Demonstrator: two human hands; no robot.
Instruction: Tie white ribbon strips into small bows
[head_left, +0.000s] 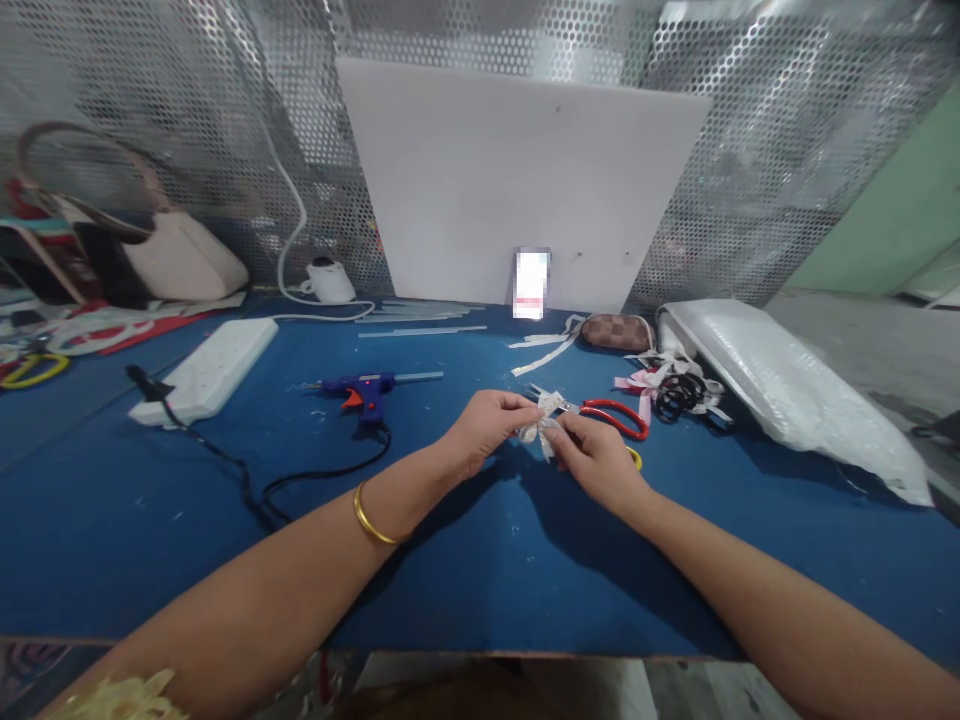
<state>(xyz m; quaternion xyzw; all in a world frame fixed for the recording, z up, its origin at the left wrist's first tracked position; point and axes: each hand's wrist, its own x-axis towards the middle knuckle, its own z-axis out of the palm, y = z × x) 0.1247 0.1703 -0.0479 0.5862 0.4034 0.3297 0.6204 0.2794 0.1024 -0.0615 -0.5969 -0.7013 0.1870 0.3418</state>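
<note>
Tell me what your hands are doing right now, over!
Left hand and right hand both pinching a small white ribbon bow above the blue table. Red-handled scissors just behind the bow. Glue gun off to the left.

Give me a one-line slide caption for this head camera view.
Both hands, left and right, pinch a ribbon bow over a blue table, glue gun nearby.

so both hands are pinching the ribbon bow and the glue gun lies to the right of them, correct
Not quite. Both hands, left hand and right hand, do pinch the ribbon bow, but the head view shows the glue gun lying to their left.
</note>
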